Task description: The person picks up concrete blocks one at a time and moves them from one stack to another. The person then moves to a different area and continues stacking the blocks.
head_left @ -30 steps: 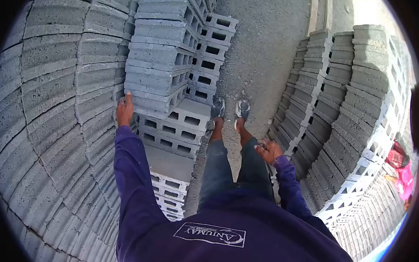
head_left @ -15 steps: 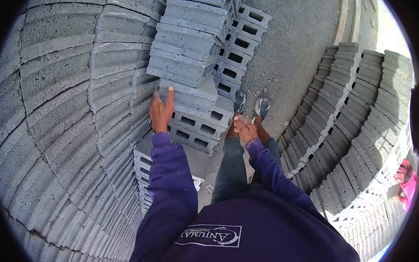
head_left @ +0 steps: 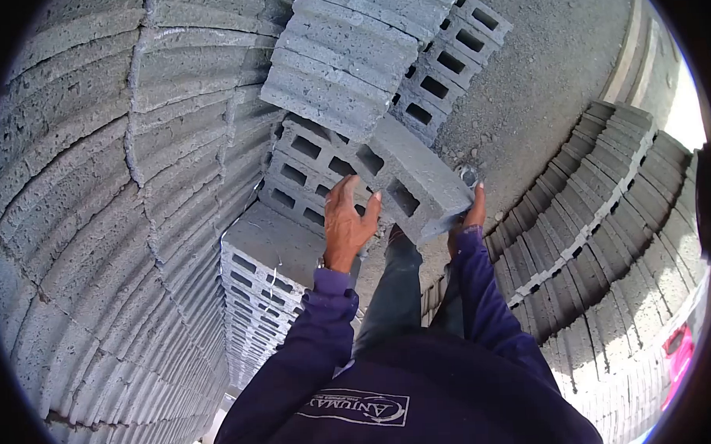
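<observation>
A grey hollow concrete block (head_left: 432,166) is tilted away from the stack, its two visible holes facing left. My right hand (head_left: 471,215) grips the block's near right end, thumb upright along it and the other fingers hidden below. My left hand (head_left: 352,226) is open beside the block's holed side, fingers and thumb apart with nothing between them. Under and left of that hand are stacked hollow blocks (head_left: 285,174) with their holes facing up. More blocks (head_left: 342,62) are piled just beyond, overhanging this stack.
A tall wall of stacked blocks (head_left: 81,200) rises close on my left. Curved rows of blocks (head_left: 605,205) stand to the right. Gravel ground (head_left: 554,66) runs between them, with wooden planks (head_left: 636,63) at the far right. Something pink (head_left: 677,363) shows at the right edge.
The block from the top of the near stack has swung right and tilted, uncovering holed blocks beneath. My right hand has moved onto its end; my left hand has shifted right, off the stack's left side.
</observation>
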A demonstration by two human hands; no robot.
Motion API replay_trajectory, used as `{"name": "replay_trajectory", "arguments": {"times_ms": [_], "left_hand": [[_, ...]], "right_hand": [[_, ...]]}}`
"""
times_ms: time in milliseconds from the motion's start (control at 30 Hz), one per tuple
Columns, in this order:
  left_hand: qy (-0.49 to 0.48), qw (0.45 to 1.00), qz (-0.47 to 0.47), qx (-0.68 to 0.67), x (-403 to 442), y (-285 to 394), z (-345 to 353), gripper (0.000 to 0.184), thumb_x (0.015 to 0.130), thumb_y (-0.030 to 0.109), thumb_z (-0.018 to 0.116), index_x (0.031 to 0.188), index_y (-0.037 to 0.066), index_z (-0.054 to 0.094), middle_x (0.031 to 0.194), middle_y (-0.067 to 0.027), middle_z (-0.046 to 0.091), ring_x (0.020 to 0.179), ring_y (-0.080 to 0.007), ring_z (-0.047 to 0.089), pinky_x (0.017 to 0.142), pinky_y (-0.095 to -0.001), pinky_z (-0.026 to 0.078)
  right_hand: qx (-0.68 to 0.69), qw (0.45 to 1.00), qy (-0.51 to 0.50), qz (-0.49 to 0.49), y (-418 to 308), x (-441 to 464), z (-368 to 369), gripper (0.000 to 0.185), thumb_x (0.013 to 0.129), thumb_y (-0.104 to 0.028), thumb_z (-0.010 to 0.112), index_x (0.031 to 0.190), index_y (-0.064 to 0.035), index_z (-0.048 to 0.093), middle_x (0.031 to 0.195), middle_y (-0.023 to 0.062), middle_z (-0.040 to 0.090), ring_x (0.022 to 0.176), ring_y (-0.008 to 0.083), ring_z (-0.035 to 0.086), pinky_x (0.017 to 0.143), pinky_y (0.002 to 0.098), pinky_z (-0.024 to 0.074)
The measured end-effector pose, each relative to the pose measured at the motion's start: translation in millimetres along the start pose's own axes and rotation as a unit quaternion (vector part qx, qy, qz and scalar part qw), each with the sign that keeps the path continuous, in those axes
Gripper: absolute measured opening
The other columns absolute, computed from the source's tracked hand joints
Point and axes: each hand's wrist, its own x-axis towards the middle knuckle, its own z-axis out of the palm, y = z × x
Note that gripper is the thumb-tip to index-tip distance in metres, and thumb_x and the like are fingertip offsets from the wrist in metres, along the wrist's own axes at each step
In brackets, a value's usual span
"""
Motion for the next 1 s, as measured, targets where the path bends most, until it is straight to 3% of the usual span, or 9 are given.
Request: {"name": "replay_trajectory", "arguments": {"times_ms": [100,200,333,500,600,733,833,933,1000], "left_hand": [[-0.138,0.98,0.097,0.109,24.4,-22.6,17.7,0.061,0.08,0.038,0.069,0.12,-0.004,0.053,0.118,-0.0228,0.054,0.118,-0.0376,0.045,0.1,-0.0477,0.036],[-0.161,0.969,0.109,0.154,47.5,-18.3,16.7,0.074,0.076,0.05,0.067,0.122,-0.006,0.052,0.12,-0.0234,0.051,0.125,-0.038,0.038,0.105,-0.0499,0.03],[-0.252,0.957,0.124,0.072,47.3,-12.4,16.7,0.076,0.073,0.054,0.067,0.114,-0.008,0.054,0.122,-0.0263,0.051,0.125,-0.0399,0.04,0.108,-0.0495,0.027],[-0.2,0.977,0.057,0.052,42.4,-20.9,57.4,0.072,0.068,0.054,0.066,0.106,-0.006,0.059,0.109,-0.0251,0.06,0.11,-0.0386,0.053,0.111,-0.0475,0.025],[-0.16,0.985,0.054,0.048,42.5,-22.3,66.9,0.056,0.062,0.043,0.072,0.091,-0.004,0.063,0.086,-0.0234,0.065,0.098,-0.0356,0.06,0.112,-0.0437,0.024],[-0.174,0.983,0.02,0.052,43.0,-19.7,69.7,0.042,0.058,0.039,0.074,0.072,0.002,0.064,0.077,-0.0219,0.065,0.084,-0.0328,0.064,0.11,-0.0415,0.028],[-0.174,0.984,0.011,0.031,40.1,-19.1,69.6,0.038,0.058,0.037,0.074,0.071,0.002,0.064,0.074,-0.0212,0.064,0.084,-0.0322,0.064,0.108,-0.0417,0.03],[-0.165,0.985,0.027,0.036,30.5,-15.3,85.1,0.04,0.06,0.035,0.074,0.076,0.0,0.063,0.074,-0.0221,0.064,0.086,-0.0328,0.063,0.107,-0.0428,0.031],[-0.175,0.983,0.027,0.042,28.6,-9.0,95.4,0.039,0.059,0.034,0.075,0.074,0.001,0.063,0.073,-0.0216,0.065,0.086,-0.0324,0.063,0.107,-0.0421,0.031]], "right_hand": [[0.042,0.997,0.029,0.064,-40.7,-50.5,30.8,0.072,0.083,-0.056,0.059,0.125,0.0012,0.052,0.118,0.0166,0.059,0.103,0.0293,0.059,0.091,0.0379,0.0447],[0.021,0.998,0.017,0.048,-54.6,-65.7,44.3,0.069,0.081,-0.055,0.063,0.121,0.0014,0.054,0.114,0.0168,0.061,0.1,0.0304,0.061,0.088,0.0398,0.0484],[-0.002,0.998,-0.044,0.055,-29.6,-12.8,6.7,0.073,0.082,-0.057,0.059,0.12,0.0053,0.055,0.112,0.0173,0.062,0.099,0.0306,0.062,0.089,0.0392,0.0479],[-0.033,0.996,-0.066,0.052,-32.6,-10.4,0.9,0.071,0.08,-0.055,0.061,0.121,0.0029,0.055,0.112,0.0167,0.063,0.099,0.031,0.062,0.087,0.0415,0.0481],[-0.054,0.993,-0.068,0.074,-35.9,-13.0,1.4,0.073,0.08,-0.056,0.061,0.122,0.0033,0.054,0.115,0.0166,0.061,0.101,0.031,0.06,0.088,0.0415,0.0469],[-0.091,0.993,-0.061,0.045,-38.8,-20.6,6.4,0.08,0.08,-0.06,0.058,0.129,0.0032,0.05,0.124,0.0168,0.057,0.107,0.0313,0.058,0.091,0.0418,0.0451],[-0.115,0.991,-0.037,0.054,-32.9,-1.8,-11.2,0.092,0.077,-0.068,0.057,0.139,-0.0029,0.039,0.133,0.0151,0.05,0.113,0.032,0.053,0.09,0.0454,0.0432],[-0.156,0.985,-0.005,0.067,-32.4,-26.0,-36.1,0.106,0.074,-0.074,0.055,0.144,0.0012,0.028,0.138,0.0182,0.044,0.117,0.0313,0.051,0.092,0.0468,0.0417],[-0.127,0.99,0.034,0.06,-37.4,-94.4,-13.2,0.102,0.074,-0.073,0.057,0.139,0.0031,0.035,0.136,0.0209,0.045,0.117,0.0317,0.05,0.095,0.0437,0.0396]]}}
